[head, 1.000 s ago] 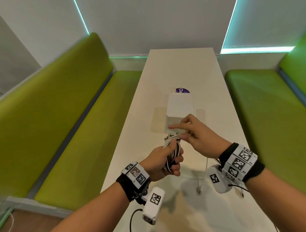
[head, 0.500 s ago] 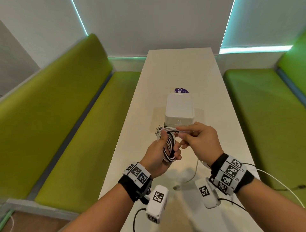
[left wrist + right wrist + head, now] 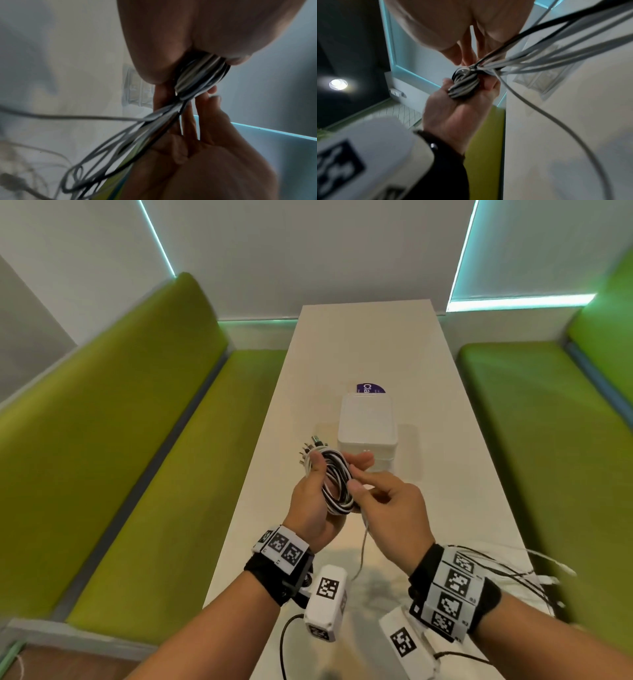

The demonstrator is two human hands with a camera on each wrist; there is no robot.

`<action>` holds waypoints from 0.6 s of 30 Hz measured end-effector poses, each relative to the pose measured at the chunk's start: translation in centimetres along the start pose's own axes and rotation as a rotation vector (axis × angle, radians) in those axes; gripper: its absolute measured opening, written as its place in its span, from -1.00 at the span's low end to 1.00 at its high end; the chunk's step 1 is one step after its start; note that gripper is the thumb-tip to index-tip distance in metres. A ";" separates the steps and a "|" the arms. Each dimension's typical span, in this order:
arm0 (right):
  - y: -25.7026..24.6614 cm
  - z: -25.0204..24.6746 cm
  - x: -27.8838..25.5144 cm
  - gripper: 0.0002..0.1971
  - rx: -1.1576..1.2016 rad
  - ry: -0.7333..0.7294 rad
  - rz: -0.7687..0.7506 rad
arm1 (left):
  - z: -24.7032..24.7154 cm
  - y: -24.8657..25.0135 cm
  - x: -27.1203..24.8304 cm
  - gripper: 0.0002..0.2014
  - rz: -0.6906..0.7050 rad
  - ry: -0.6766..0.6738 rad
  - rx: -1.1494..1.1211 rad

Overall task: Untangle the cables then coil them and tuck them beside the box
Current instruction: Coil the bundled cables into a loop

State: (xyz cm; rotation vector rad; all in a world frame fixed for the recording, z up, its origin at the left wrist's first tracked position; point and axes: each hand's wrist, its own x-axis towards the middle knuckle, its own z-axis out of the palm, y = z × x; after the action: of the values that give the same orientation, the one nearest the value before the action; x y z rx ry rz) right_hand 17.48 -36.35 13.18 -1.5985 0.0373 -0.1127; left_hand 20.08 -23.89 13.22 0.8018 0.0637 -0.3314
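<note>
My left hand [image 3: 315, 494] grips a coil of black and white cables [image 3: 337, 484] above the white table [image 3: 445, 474], plug ends [image 3: 310, 446] sticking out at its top. In the left wrist view the coil [image 3: 202, 75] sits squeezed between thumb and fingers. My right hand [image 3: 387, 505] pinches a white strand at the coil's right side; the loose white cable [image 3: 364, 539] hangs from there down to the table. The right wrist view shows the same coil [image 3: 464, 86] in the left palm. The white box [image 3: 368, 433] stands just beyond the hands.
A purple round sticker [image 3: 370, 387] lies behind the box. More loose black and white cables [image 3: 507, 566] trail over the table's near right part. Green benches [image 3: 137, 440] flank the table on both sides.
Both hands have come nearer and lifted off the box's front. The coil has turned more upright in the left hand, and the right hand has swung round to its right side with the strand.
</note>
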 end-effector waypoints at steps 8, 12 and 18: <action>-0.1 -0.4 -0.5 -0.68 0.032 -0.142 0.208 | -0.6 1.2 0.0 -0.49 0.040 -0.031 -0.111; 1.5 -1.4 -0.8 -0.60 -0.308 -0.503 0.235 | -1.5 2.2 0.2 -0.73 0.084 0.003 -0.092; 4.1 -5.0 -0.6 -0.50 -0.685 -0.601 0.237 | -3.0 5.5 0.7 -0.83 0.176 0.046 0.013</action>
State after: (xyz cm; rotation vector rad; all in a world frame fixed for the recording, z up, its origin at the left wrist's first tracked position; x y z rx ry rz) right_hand 16.64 -41.40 9.24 -2.2342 -0.2238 0.6271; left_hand 22.65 -18.36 14.87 0.8217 0.0343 -0.1474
